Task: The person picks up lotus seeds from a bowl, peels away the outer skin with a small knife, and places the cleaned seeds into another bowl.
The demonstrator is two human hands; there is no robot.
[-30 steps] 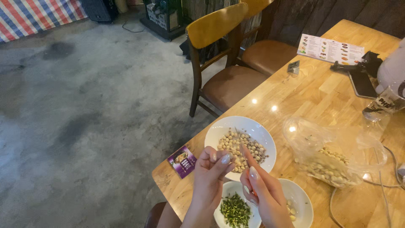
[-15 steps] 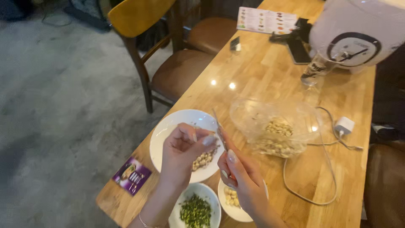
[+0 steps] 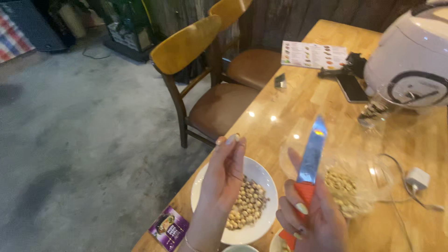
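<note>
Table (image 3: 322,105): long light wooden top running from the lower edge to the upper right; everything below rests on it or is held above it.
Chairs (image 3: 212,100): two, with yellow backs and brown seats, drawn up to the table's left edge.
Cooker (image 3: 410,60): rounded white appliance at the far right, only partly in frame.
White plate (image 3: 261,172): round, near the table's front edge, carrying a heap of pale seeds (image 3: 247,205); the left hand covers part of it.
Clear bag (image 3: 359,182): crumpled, just right of the plate, with more pale seeds inside; the knife blade crosses in front of it.
Left hand (image 3: 224,175): raised above the plate, palm turned inward, thumb and forefinger pinched together at the top on a small pale seed (image 3: 232,138).
Right hand (image 3: 310,219): low, beside the left hand, fingers wrapped round the orange handle of a knife (image 3: 311,158); the blade points upward, tilted slightly right, clear of the seed.
Menu card (image 3: 313,54): flat at the far end, near a dark phone (image 3: 351,87).
White plug (image 3: 416,178): with cable, right of the bag.
Purple packet (image 3: 169,227): small, at the table's front corner, left of the plate.
</note>
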